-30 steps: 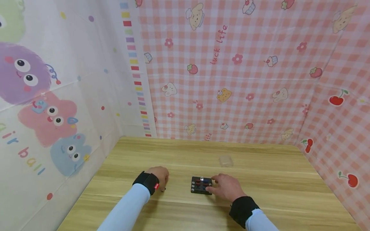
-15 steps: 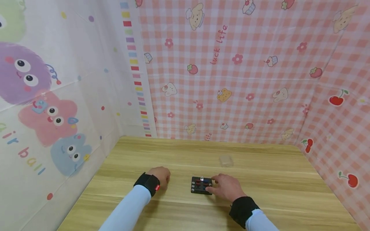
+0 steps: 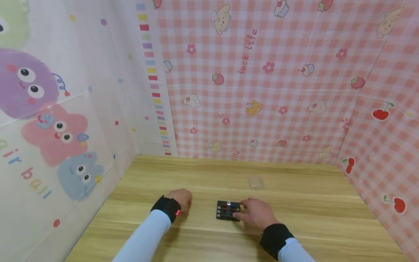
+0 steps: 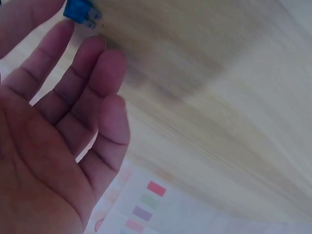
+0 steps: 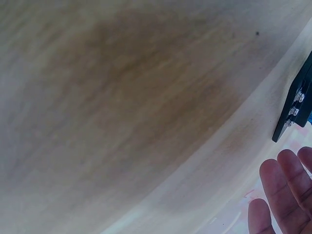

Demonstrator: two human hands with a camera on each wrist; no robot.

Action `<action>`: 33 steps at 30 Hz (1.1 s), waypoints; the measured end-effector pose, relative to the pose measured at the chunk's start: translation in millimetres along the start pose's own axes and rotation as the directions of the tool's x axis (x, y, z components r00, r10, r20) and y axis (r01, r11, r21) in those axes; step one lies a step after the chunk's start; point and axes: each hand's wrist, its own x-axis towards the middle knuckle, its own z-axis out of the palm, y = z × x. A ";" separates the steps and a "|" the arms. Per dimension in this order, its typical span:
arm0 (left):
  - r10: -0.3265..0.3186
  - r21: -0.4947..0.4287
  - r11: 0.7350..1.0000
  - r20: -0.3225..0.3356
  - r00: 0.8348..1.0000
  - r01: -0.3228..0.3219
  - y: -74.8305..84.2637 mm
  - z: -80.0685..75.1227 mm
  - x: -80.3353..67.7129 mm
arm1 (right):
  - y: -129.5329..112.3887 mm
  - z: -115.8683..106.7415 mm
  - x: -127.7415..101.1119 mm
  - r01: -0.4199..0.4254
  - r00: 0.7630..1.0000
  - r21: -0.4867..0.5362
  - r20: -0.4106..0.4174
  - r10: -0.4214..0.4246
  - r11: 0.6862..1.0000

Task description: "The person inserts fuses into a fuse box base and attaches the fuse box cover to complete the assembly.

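In the left wrist view, a small blue blade fuse (image 4: 79, 10) with two metal prongs is pinched between the thumb and index fingertip of my left hand (image 4: 68, 105). The other fingers are bent loosely. From the head view, that hand (image 3: 183, 200) is low over the table, left of a black fuse block (image 3: 223, 217), and hides the fuse. The block lies flat, with metal screw terminals and red and blue fuses in it. My right hand (image 3: 258, 213) holds its right side between thumb and index finger; its remaining fingers are fairly straight in the right wrist view.
A clear, flat plastic piece (image 3: 256, 183) lies behind the block on the wooden table (image 3: 294, 189). Printed cloth walls (image 3: 262, 83) stand at the back, left and right of the table.
My left hand has shifted slightly right and turned a little, so its fingertips are now hidden in the head view. The right hand and the fuse block have stayed in place.
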 end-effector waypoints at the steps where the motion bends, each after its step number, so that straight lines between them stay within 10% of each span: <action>1: -0.007 0.002 1.000 0.007 1.000 0.007 1.0 -1.9 -1.7 | 0.0 -0.2 0.2 -0.001 1.000 0.000 0.001 0.001 1.000; 33: 0.083 0.037 0.996 -0.036 0.996 -0.082 2.9 1.5 1.6 | -1.0 -1.4 -1.9 0.009 1.000 0.000 -0.008 -0.009 1.000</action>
